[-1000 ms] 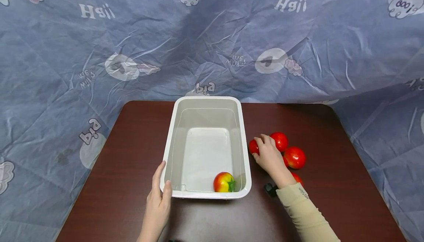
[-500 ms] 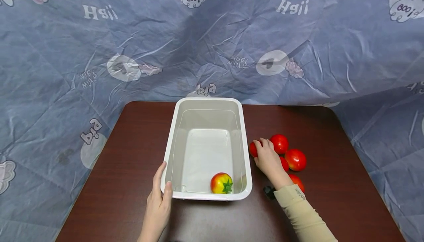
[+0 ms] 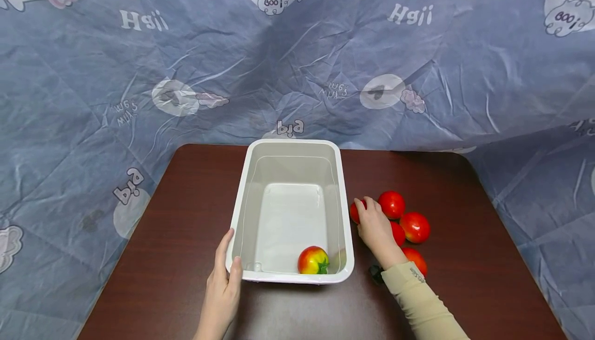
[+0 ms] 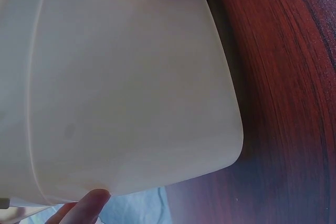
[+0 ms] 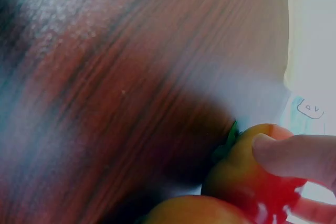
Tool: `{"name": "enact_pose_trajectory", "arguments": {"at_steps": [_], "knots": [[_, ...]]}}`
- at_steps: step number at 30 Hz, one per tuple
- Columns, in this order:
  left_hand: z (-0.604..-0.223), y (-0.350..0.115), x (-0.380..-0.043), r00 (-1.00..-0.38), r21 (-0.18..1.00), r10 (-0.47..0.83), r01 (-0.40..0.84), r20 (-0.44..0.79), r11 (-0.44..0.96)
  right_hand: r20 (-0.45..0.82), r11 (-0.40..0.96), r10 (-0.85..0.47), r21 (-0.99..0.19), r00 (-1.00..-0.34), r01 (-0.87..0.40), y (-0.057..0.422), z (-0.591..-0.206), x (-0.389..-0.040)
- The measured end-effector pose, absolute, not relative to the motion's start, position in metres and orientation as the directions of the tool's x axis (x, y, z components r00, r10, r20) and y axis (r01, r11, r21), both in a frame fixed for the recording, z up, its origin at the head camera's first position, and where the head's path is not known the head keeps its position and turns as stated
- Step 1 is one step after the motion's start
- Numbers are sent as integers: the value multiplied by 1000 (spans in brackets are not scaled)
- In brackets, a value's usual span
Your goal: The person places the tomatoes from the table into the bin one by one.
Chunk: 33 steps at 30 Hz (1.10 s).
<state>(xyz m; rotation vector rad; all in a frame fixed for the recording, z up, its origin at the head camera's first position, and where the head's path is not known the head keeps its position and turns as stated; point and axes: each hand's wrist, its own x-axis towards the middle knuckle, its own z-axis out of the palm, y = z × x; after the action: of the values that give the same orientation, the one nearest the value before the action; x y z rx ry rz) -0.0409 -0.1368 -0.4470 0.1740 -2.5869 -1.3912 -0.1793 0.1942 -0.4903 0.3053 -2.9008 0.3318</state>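
In the head view my left hand (image 3: 221, 288) holds the near left corner of a pale grey plastic bin (image 3: 344, 211), its fingers along the left wall and thumb at the front. A fingertip touches the bin's edge (image 4: 131, 103) in the left wrist view. My right hand (image 3: 375, 229) grips a red tomato (image 3: 356, 212) just right of the bin. In the right wrist view the thumb presses on this tomato (image 5: 239, 174), whose green calyx shows. Inside the bin lies a red and yellow tomato (image 3: 311, 260) at the near right.
Several more tomatoes, such as one at the back (image 3: 391, 205) and one farther right (image 3: 415, 227), lie around the right hand and forearm. A small dark object (image 3: 376, 274) sits beside the right wrist. Behind the brown table (image 3: 153, 257) hangs a blue printed cloth (image 3: 279, 71).
The tomato in the bin has rolled slightly left and then back right. My right hand stays at the same tomato, and the left hand keeps its hold on the bin.
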Motion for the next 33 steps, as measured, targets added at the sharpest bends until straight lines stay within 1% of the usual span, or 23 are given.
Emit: {"name": "enact_pose_trajectory", "arguments": {"at_steps": [4, 11, 20, 25, 28, 33], "knots": [[-447, -137, -41, -974, 847, -197, -14, 108, 532, 244, 953, -181, -197, -953, -231, 194, -491, -179], [-448, -138, -42, -972, 846, -198, 5, 130, 533, 251, 937, -158, -267, -955, -225, 195, -483, -177], [-448, -139, -41, -974, 851, -196, -6, 114, 525, 273, 928, -120, -310, -955, -205, 198, -449, -173], [-447, -139, -40, -975, 854, -192, -7, 108, 520, 278, 906, -76, -382, -958, -183, 197, -424, -169], [-447, -139, -40, -975, 850, -192, -5, 113, 526, 327, 883, -65, -421, -943, -207, 196, -409, -167], [-447, -138, -41, -975, 842, -191, -7, 115, 540, 448, 849, -83, -436, -890, -298, 193, -385, -162]]}}
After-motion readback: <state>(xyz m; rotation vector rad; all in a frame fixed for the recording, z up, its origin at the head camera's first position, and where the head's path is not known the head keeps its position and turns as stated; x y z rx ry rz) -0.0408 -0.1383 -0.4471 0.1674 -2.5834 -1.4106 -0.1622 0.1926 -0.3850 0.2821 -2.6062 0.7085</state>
